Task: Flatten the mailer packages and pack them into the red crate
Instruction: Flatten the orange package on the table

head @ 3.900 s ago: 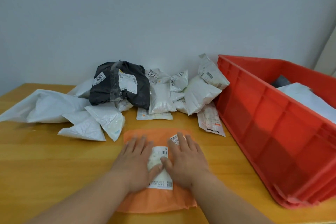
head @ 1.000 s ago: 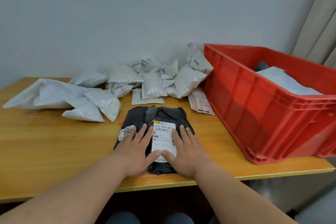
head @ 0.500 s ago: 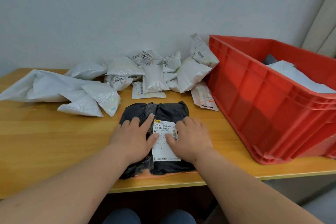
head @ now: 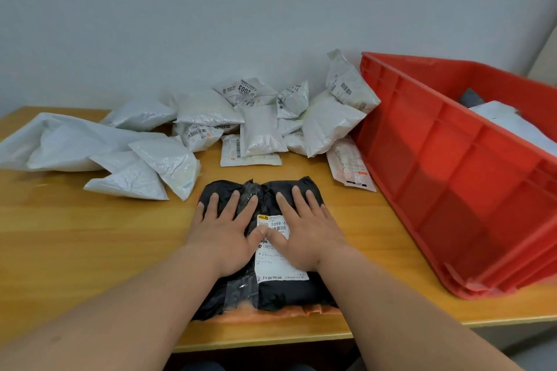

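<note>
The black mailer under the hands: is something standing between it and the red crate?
Nothing visible blocks the way. The black mailer lies on an orange mailer, both hands pressing it flat. Bare table separates it from the red crate; only the crate's near wall must be cleared.

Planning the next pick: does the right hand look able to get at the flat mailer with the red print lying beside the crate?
Probably yes. The flat mailer lies uncovered on the table, ahead and right of the right hand, with bare wood between. The red crate wall touches its far side, so approach from the left.
</note>
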A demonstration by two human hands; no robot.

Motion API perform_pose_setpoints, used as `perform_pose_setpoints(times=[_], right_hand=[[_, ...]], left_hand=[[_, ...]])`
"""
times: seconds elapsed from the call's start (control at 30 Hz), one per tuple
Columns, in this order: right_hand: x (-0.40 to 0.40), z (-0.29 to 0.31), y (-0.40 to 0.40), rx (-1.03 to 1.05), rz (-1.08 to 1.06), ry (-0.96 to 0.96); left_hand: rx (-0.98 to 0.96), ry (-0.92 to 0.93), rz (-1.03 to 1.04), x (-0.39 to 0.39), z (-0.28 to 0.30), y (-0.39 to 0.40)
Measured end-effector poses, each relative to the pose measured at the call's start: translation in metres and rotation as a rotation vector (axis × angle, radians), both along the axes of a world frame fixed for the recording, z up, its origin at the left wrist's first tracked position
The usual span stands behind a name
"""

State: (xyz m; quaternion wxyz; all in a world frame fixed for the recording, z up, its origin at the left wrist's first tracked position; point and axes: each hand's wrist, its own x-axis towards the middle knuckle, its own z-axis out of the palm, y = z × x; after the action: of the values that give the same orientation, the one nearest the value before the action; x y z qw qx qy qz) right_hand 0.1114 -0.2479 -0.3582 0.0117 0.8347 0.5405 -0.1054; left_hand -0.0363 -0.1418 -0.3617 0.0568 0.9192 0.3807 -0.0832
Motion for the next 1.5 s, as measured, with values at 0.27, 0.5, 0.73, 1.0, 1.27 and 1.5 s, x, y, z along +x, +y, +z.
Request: perform_pose_setpoints(times=[0.27, 0.5, 0.73, 1.0, 1.27, 1.5], right_hand=[[0.0, 0.0, 0.003, -0.038, -0.038, 0.015], [0.004, 0.021, 0.02, 0.132, -0.129, 0.009], [0.017, 0.001, 0.028, 0.006, -0.05, 0.043], [0.018, 0.0, 0.032, -0.061, -0.081, 0.035], [0.002, 0.023, 0.009, 0.033, -0.08, 0.038], [-0.027, 0.026, -0.03, -0.057, -0.096, 0.077]], left_hand=[[0.003, 0.022, 0.022, 0.002, -0.001, 0.0], [0.16, -0.049, 0.003, 0.006, 0.016, 0.014], [0.036, -0.019, 0.012, 0.009, -0.003, 0.03], [-0.002, 0.036, 0.043, 0.011, -0.001, 0.03], [0.017, -0.042, 0.053, -0.007, 0.017, 0.01], [-0.062, -0.012, 0.066, -0.031, 0.015, -0.027]])
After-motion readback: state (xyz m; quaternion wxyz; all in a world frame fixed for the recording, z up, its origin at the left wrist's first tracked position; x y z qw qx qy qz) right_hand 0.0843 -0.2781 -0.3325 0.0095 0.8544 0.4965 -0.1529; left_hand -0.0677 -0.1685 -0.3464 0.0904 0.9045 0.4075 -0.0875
